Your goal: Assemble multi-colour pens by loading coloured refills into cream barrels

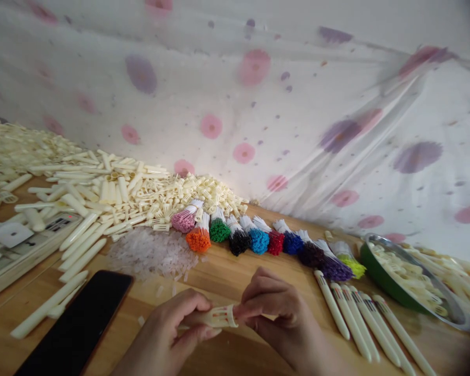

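Observation:
My left hand (168, 331) is closed around a cream plastic pen barrel (215, 316), held low over the wooden table (219, 282). My right hand (282, 318) pinches the barrel's right end with fingertips pressed together. Just beyond my hands lies a row of coloured refill bundles (258, 240): pink, orange, green, black, blue, red, dark blue, purple and yellow-green. Several assembled cream pens (360, 324) lie side by side to the right of my right hand.
A black phone (78, 324) lies face up at the lower left. A heap of cream pen parts (102, 193) covers the left back. Small clear pieces (152, 253) are scattered before it. A green bowl (376, 271) holding parts stands at the right. A flowered sheet (258, 104) hangs behind.

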Available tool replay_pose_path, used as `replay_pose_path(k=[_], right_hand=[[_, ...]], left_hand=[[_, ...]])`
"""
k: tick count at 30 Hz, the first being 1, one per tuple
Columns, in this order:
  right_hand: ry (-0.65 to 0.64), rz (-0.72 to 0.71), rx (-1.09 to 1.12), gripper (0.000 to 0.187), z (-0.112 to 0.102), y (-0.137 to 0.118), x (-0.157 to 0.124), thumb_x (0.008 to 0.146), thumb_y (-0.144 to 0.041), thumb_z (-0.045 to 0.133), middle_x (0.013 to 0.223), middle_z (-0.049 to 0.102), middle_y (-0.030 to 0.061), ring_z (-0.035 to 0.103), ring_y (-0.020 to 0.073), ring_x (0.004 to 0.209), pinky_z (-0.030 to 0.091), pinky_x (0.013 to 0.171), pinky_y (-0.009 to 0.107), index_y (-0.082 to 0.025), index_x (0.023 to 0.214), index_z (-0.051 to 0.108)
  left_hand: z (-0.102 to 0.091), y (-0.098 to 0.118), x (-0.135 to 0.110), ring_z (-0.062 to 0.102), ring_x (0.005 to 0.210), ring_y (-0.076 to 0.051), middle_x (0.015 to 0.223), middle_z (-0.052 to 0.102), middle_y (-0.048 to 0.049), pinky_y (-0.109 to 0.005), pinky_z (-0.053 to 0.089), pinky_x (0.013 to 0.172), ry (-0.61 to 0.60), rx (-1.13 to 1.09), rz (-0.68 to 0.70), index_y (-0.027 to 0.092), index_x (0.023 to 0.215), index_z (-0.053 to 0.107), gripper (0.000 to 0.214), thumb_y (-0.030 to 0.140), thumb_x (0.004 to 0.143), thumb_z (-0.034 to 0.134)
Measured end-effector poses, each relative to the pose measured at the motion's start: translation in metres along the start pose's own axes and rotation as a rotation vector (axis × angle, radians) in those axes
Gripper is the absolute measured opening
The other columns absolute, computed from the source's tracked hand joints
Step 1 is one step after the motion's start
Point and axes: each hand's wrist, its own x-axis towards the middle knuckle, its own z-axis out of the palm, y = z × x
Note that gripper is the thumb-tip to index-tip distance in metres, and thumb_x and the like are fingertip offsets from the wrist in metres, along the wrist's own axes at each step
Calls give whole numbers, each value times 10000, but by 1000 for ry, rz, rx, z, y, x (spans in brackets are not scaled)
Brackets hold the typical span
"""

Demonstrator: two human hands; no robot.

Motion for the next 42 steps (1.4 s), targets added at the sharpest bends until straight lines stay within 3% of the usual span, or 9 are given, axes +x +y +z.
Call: replay_pose_path(k=[10, 18, 25, 32, 42], right_hand=[[-36, 54, -35, 154, 2, 0, 1, 825, -180, 604, 653, 620, 31, 537, 142, 636, 396, 601, 277, -206, 730, 723], [-51, 139, -32, 150, 4, 0, -2, 823, -168, 600, 689, 620, 29, 551, 144, 663, 402, 616, 274, -214, 749, 721], [-79, 66, -120, 184, 0, -2, -1, 845, -128, 554, 735, 643, 30, 553, 149, 696, 387, 637, 282, -223, 820, 710], [-77, 185, -2, 152, 3, 1, -2, 835, -175, 595, 723, 632, 33, 558, 141, 697, 406, 610, 250, -212, 763, 724], [-17, 400, 176, 152, 22, 12, 0, 780, -313, 658, 708, 614, 43, 552, 134, 634, 399, 534, 219, -198, 732, 745]], left_hand=[[6, -1, -3, 653, 707, -139, 765, 657, 29, -185, 529, 590, 83, 9, 17, 242, 791, 606, 100, 163, 736, 581], [-1, -3, -3, 676, 752, -135, 835, 676, 28, -132, 513, 517, 110, 278, 268, 270, 874, 580, 155, 140, 790, 570], [-2, -3, -3, 679, 776, -135, 851, 678, 30, -197, 546, 685, 142, 356, 362, 273, 925, 562, 169, 142, 818, 561], [-5, -12, 1, 667, 828, -153, 888, 682, 5, -217, 549, 689, 206, 488, 510, 270, 967, 547, 218, 112, 817, 552], [-13, -8, 2, 663, 805, -200, 886, 689, -23, -312, 545, 702, 292, 771, 600, 251, 985, 568, 272, 65, 802, 489]])
